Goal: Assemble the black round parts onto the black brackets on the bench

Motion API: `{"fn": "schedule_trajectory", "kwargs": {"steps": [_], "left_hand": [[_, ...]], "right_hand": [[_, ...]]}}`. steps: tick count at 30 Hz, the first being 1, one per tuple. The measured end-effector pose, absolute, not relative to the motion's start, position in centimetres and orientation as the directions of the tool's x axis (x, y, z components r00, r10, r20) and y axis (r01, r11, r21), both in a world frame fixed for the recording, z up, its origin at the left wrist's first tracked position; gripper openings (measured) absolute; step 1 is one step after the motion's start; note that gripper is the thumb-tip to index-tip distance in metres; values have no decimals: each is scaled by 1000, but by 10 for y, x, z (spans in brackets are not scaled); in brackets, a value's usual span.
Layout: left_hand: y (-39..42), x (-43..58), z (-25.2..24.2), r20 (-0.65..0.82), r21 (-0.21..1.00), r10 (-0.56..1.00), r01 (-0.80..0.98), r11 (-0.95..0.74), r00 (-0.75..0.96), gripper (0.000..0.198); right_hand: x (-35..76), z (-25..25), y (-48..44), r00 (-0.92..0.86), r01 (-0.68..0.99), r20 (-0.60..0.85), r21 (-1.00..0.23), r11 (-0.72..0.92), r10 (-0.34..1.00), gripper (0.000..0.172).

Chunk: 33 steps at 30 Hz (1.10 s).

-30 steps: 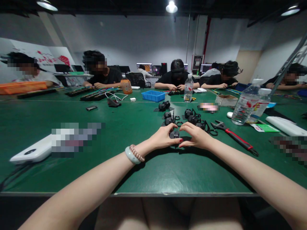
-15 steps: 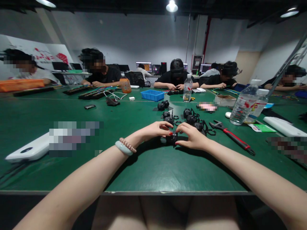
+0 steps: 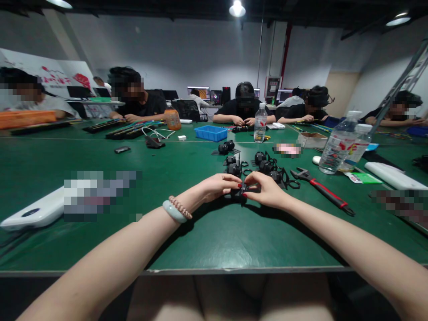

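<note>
Hands meet mid-table: the left hand and right hand pinch one small black part between their fingertips, low over the green table, spare parts just beyond within reach.

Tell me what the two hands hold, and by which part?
Both the left hand and right hand pinch one small black plastic part, fingertips at its opposite sides.

green table — black part, red-handled wrench
</note>
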<state>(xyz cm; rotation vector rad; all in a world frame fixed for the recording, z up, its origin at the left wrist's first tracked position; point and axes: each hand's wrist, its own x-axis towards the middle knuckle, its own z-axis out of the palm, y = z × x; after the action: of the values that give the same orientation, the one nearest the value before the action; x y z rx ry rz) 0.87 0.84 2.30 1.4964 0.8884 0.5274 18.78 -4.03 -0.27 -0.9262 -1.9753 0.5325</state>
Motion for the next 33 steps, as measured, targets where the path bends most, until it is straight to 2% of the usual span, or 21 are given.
{"fn": "schedule_trajectory", "kwargs": {"steps": [5,12,19,26,33], "left_hand": [[6,9,25,-209,969,777,234,81,594,27],[4,12,26,-221,966,786,240,96,577,29],[6,12,23,-201,972,790,216,90,578,30],[7,12,19,-190,969,808,239,64,557,29],[5,12,17,-169,978,789,197,62,591,28]], "right_hand": [[185,-5,-37,-281,289,398,-833,472,873,23],[178,-5,-38,-172,85,236,-964,253,956,25],[178,-4,-37,-196,-53,150,-988,143,969,25],[178,-5,-29,-283,-244,36,-969,-35,958,27],[178,-12,-27,-292,-309,47,-950,-48,955,28]]}}
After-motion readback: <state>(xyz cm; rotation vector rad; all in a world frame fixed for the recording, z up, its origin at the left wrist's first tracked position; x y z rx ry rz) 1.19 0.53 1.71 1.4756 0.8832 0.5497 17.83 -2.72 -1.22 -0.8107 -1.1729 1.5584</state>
